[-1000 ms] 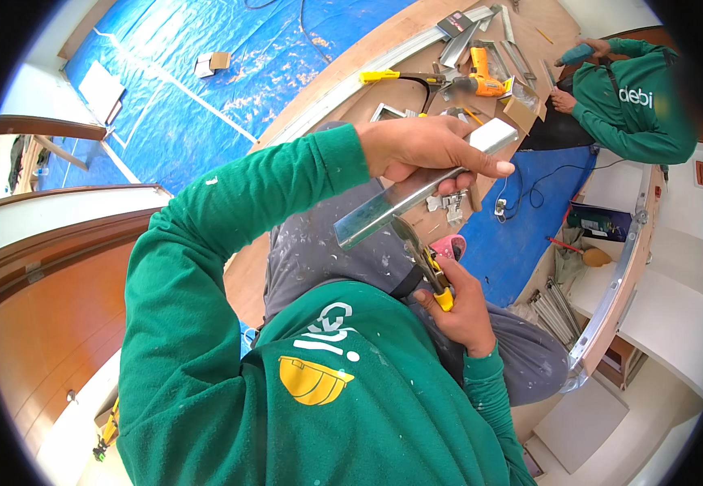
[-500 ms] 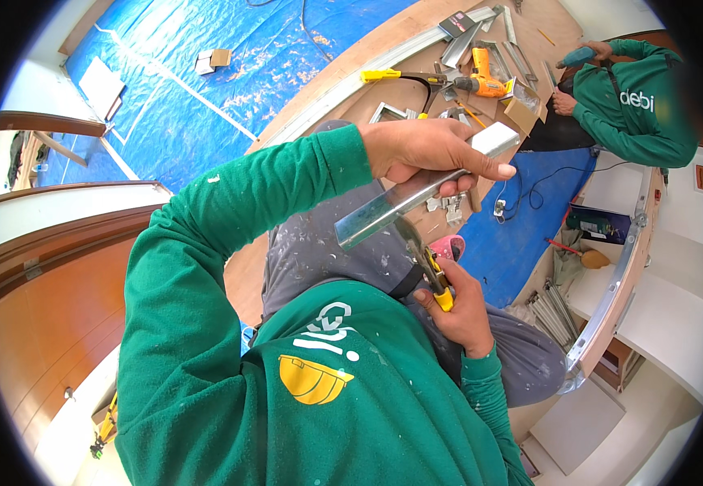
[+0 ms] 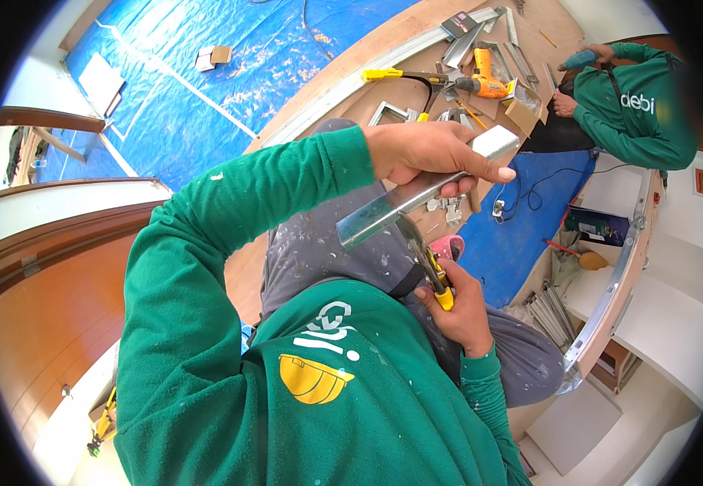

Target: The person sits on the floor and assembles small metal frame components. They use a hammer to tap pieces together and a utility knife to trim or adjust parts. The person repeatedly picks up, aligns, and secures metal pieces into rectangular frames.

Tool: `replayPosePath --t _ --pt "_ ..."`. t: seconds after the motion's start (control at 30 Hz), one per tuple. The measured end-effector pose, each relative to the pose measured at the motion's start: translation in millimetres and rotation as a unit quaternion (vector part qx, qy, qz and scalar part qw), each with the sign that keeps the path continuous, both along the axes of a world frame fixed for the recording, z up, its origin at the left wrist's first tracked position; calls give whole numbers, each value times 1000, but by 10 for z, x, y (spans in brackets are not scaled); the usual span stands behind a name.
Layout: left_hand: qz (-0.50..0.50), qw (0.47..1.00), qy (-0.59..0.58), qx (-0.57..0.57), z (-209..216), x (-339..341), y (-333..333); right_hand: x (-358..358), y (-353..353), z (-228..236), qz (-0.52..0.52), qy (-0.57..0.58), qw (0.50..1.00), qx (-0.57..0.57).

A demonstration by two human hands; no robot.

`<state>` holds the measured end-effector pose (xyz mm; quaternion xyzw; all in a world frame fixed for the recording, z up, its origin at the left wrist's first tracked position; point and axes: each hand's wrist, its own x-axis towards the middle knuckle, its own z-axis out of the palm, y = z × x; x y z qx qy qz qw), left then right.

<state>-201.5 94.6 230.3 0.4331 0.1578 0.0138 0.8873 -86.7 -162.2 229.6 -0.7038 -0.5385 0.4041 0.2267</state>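
My left hand is wrapped around a short piece of shiny metal channel, thumb along its far end. The channel slants across above my lap, its near left end pointing down. My right hand grips a pair of tin snips by its yellow and black handles. The jaws of the snips point up and reach the lower edge of the channel; whether they bite into it cannot be told. Small metal offcuts lie just beyond my left hand.
An orange drill, a yellow-handled hand saw, metal profiles and an opened carton lie on the wooden board. At the right, a co-worker in green holds a teal power tool. Blue sheeting with cables covers the floor.
Almost nothing differs. The channel and the snips have shifted very slightly, and both hands keep their grip.
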Motion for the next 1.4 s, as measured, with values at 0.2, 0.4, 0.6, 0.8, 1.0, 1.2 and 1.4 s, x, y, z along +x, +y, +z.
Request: replayPosePath --t 0.2,0.4,0.6,0.8,1.0,1.2,1.4 --pt "-8 1000 -19 -6 -66 5 -14 19 -11 3 8 4 1000 -11" --pt "19 1000 -4 9 -21 -11 -19 38 -30 -51 14 10 1000 -19" --pt "31 999 -19 35 -65 2 -38 26 -30 -93 14 14 1000 -12" --pt "22 999 22 40 -166 5 -117 80 -55 -192 41 -6 999 -32" --pt "52 997 47 19 -276 -83 -189 -40 -148 -363 27 22 999 -24" --pt "20 1000 13 -20 -619 -131 -133 -116 -96 -518 44 18 997 -55" --pt "33 997 74 2 -955 -94 -114 -142 -115 -832 27 -2 998 -49"
